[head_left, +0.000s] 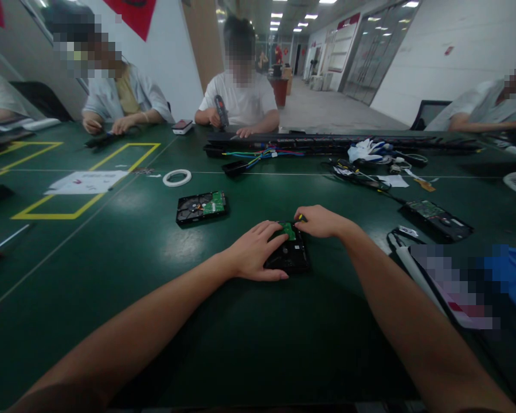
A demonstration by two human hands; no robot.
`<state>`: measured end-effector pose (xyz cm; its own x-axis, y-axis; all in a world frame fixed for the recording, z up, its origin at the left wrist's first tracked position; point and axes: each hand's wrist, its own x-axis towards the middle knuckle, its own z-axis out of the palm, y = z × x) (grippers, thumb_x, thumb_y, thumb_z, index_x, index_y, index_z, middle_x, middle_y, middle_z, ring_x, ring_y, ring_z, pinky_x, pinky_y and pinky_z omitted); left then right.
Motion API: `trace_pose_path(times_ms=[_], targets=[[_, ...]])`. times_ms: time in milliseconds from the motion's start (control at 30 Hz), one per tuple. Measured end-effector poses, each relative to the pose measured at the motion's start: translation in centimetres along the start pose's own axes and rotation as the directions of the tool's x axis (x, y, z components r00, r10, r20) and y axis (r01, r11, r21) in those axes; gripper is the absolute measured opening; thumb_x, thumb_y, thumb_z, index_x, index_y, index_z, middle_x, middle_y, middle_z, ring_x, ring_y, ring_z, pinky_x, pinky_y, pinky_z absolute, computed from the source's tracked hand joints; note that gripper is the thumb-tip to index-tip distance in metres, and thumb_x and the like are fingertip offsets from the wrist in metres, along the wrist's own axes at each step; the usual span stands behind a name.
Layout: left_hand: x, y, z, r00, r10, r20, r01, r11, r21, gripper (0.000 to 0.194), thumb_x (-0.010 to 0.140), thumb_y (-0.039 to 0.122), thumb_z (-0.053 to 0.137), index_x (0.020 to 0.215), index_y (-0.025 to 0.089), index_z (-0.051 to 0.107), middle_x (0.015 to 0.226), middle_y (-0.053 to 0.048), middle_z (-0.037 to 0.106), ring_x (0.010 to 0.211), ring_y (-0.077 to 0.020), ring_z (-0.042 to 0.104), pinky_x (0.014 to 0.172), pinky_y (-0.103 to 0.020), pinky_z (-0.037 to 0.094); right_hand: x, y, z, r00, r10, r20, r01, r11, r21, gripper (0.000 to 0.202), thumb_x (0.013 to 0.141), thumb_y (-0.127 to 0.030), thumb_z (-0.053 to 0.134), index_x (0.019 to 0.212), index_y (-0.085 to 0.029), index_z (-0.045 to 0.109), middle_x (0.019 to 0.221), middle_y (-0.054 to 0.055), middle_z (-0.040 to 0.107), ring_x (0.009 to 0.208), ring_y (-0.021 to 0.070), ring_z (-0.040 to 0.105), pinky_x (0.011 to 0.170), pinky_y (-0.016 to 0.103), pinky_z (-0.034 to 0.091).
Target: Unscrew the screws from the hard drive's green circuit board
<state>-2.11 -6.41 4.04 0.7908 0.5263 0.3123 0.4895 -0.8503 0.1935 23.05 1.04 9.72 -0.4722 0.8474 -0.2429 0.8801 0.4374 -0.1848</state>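
Observation:
Under my left hand [262, 252] lies a black hard drive [296, 258] with a green circuit board facing up. The fingers reach across its top and the thumb lies by the near edge, holding it against the table. My right hand [320, 221] is closed at the drive's far right corner. It pinches a small yellow-and-black tool [301, 218] that looks like a screwdriver; the fingers hide most of it. A second hard drive [202, 207] rests farther left, apart from both hands.
The green table [223, 332] also bears a white ring of tape [177, 178], another hard drive [436, 219] with a cable at right, and a red-handled screwdriver [4, 244] at left. Cable bundles [275, 150] and white gloves [370, 151] lie beyond. Co-workers sit across the table, one holding a power screwdriver [221, 110].

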Motion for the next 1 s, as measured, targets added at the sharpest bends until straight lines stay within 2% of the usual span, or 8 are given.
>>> trace_pose_path(times_ms=[267, 567, 800, 900, 1000], targets=[[0.0, 0.0, -0.1, 1.0, -0.008, 0.011, 0.008, 1.0, 0.008, 0.094, 0.091, 0.084, 0.06, 0.153, 0.014, 0.053, 0.156, -0.025, 0.05, 0.147, -0.0472, 0.047, 0.123, -0.065, 0.04, 0.1, 0.0, 0.2, 1.0, -0.006, 0.004, 0.006, 1.0, 0.03, 0.027, 0.097, -0.032, 0.061, 0.115, -0.019, 0.076, 0.12, 0.014, 0.08, 0.11, 0.0276, 0.074, 0.088, 0.032, 0.052], [-0.1, -0.5, -0.1, 0.999, 0.031, 0.026, -0.032, 0.999, 0.024, 0.094, 0.09, 0.083, 0.062, 0.154, 0.015, 0.052, 0.155, -0.024, 0.052, 0.148, -0.0441, 0.049, 0.13, -0.068, 0.027, -0.3, -0.1, 1.2, 0.999, 0.042, -0.024, -0.041, 0.997, 0.065, 0.027, 0.095, -0.028, 0.059, 0.114, -0.016, 0.075, 0.118, 0.016, 0.079, 0.108, 0.029, 0.074, 0.086, 0.032, 0.051], [-0.2, -1.2, -0.7, 0.994, 0.101, 0.052, -0.099, 0.994, -0.038, 0.096, 0.088, 0.082, 0.066, 0.155, 0.015, 0.052, 0.157, -0.025, 0.05, 0.15, -0.0449, 0.047, 0.131, -0.068, 0.024, -1.4, 0.2, 2.0, 0.996, 0.082, -0.032, -0.076, 0.986, 0.147, 0.022, 0.095, -0.029, 0.061, 0.108, -0.017, 0.074, 0.113, 0.015, 0.078, 0.104, 0.0278, 0.073, 0.083, 0.032, 0.05], [-0.3, -1.4, -0.9, 0.989, 0.133, 0.071, -0.127, 0.989, -0.076, 0.096, 0.087, 0.08, 0.069, 0.155, 0.016, 0.052, 0.158, -0.024, 0.05, 0.15, -0.0451, 0.047, 0.132, -0.069, 0.021, -2.1, 0.2, 2.4, 0.993, 0.115, -0.026, -0.107, 0.972, 0.211, 0.022, 0.096, -0.032, 0.062, 0.106, -0.017, 0.073, 0.109, 0.014, 0.079, 0.096, 0.025, 0.073, 0.078, 0.031, 0.051], [-0.3, -1.7, -1.0, 0.99, 0.126, 0.069, -0.116, 0.985, -0.13, 0.097, 0.083, 0.079, 0.075, 0.155, 0.018, 0.053, 0.158, -0.022, 0.05, 0.15, -0.0459, 0.047, 0.131, -0.071, 0.02, -3.0, 0.1, 2.9, 0.987, 0.162, 0.009, -0.157, 0.937, 0.313, 0.029, 0.1, -0.038, 0.059, 0.115, -0.016, 0.069, 0.101, 0.012, 0.079, 0.077, 0.0194, 0.073, 0.067, 0.029, 0.051]])
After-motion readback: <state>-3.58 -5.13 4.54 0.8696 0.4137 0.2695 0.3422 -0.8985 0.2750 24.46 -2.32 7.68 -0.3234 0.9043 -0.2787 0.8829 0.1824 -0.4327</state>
